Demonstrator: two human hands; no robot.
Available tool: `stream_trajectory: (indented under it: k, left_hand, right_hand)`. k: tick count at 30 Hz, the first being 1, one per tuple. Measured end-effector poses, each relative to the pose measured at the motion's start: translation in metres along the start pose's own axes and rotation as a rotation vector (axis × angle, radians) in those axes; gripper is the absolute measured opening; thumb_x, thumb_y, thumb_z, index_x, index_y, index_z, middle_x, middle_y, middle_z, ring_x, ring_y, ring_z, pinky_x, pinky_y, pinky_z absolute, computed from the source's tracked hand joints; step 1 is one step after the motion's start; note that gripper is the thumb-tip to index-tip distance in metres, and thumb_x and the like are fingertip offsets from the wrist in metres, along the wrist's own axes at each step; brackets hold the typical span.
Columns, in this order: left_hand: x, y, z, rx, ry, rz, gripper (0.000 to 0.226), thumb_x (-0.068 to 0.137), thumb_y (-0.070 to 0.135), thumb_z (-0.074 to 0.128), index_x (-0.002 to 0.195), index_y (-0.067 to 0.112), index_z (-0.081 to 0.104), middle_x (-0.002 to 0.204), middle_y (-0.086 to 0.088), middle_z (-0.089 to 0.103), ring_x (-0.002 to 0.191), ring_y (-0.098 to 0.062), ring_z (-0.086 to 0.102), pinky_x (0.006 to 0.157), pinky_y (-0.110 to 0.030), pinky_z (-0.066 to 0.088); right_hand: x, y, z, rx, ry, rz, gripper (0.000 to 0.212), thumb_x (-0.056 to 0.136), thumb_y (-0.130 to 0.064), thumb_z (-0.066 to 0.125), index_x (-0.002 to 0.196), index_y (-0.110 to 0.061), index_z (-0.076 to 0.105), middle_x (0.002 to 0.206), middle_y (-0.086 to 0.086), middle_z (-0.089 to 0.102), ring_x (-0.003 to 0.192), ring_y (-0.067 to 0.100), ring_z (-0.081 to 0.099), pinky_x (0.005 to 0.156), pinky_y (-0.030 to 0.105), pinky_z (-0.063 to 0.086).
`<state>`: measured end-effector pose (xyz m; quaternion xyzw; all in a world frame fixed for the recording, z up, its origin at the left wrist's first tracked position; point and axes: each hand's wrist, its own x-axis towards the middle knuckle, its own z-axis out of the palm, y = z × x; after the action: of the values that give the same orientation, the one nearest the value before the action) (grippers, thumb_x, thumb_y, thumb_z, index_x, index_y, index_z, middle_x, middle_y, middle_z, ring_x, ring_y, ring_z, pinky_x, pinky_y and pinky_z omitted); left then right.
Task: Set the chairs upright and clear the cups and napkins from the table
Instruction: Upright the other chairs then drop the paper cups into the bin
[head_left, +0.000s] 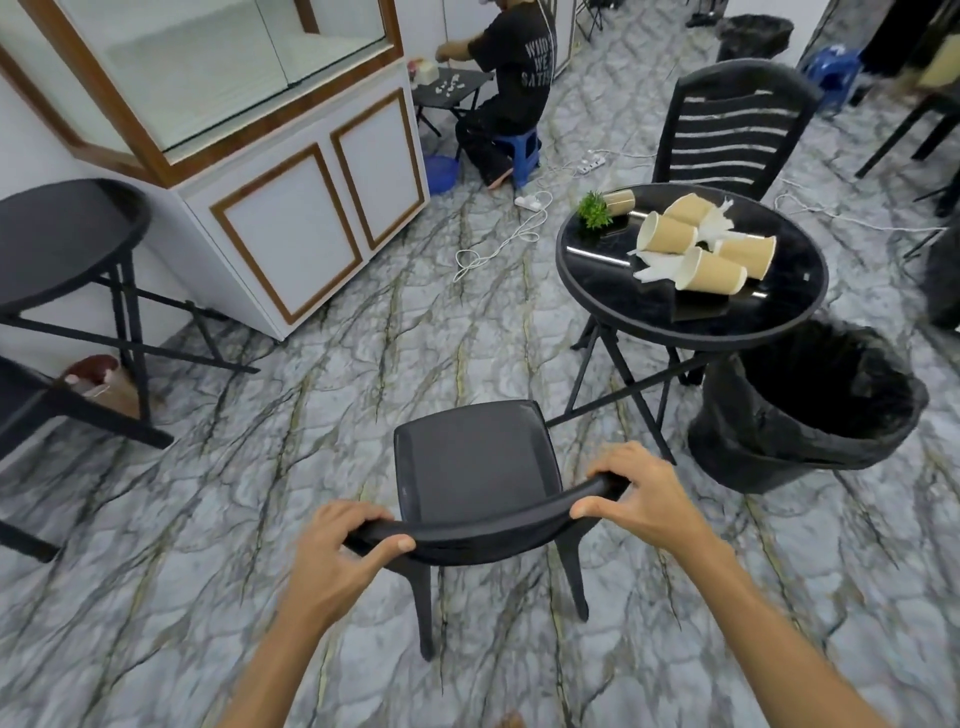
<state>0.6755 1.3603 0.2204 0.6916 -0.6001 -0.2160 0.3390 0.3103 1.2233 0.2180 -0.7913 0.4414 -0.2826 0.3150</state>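
Note:
A black plastic chair (470, 457) stands upright right in front of me. My left hand (345, 551) and my right hand (641, 491) both grip the top of its backrest. To the right stands a round black table (597, 280) with several tan paper cups (667, 234) lying on their sides among crumpled white napkins (660, 267). A tipped small potted plant (597, 208) lies at the table's far left edge. A second black chair (737, 124) stands upright behind the table.
A black-lined bin (810, 410) sits on the floor at the table's near right. A white cabinet (291, 208) and another round black table (57, 234) are at left. White cables (498, 239) trail over the floor. A person (514, 88) sits at the back.

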Motion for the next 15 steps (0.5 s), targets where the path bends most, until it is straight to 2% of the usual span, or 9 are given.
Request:
stream_trajectory:
  k: [6,10,13,15]
  left_hand:
    - [0.050,0.032,0.038,-0.017,-0.140,0.128,0.042,0.070,0.081,0.063,0.082,0.041,0.070,0.089,0.017,0.068,0.093,-0.006,0.059,0.081,-0.019,0.041]
    - [0.086,0.053,0.062,-0.032,-0.226,0.195,0.036,0.071,0.075,0.069,0.083,0.042,0.068,0.094,0.018,0.066,0.093,-0.007,0.058,0.080,-0.016,0.040]
    - [0.110,0.064,0.080,-0.046,-0.285,0.241,0.031,0.069,0.078,0.067,0.083,0.051,0.064,0.089,0.018,0.067,0.097,-0.006,0.056,0.081,-0.012,0.038]
    - [0.122,0.068,0.095,-0.034,-0.352,0.269,0.035,0.069,0.082,0.064,0.085,0.050,0.064,0.092,0.020,0.067,0.099,-0.004,0.056,0.083,-0.013,0.037]
  right_hand:
    - [-0.030,0.021,-0.047,-0.036,0.115,0.113,0.036,0.060,-0.077,0.074,0.078,-0.048,0.061,0.081,-0.020,0.064,0.088,0.009,0.059,0.075,0.028,0.048]
    - [-0.049,0.038,-0.067,-0.071,0.203,0.212,0.052,0.057,-0.080,0.072,0.080,-0.033,0.072,0.083,-0.014,0.067,0.090,0.009,0.060,0.076,0.032,0.052]
    - [-0.059,0.049,-0.077,-0.104,0.258,0.272,0.056,0.056,-0.084,0.069,0.079,-0.032,0.073,0.084,-0.014,0.066,0.090,0.008,0.059,0.077,0.030,0.051]
    - [-0.067,0.056,-0.084,-0.115,0.282,0.297,0.058,0.056,-0.084,0.069,0.079,-0.031,0.073,0.083,-0.015,0.067,0.091,0.008,0.057,0.076,0.030,0.050]
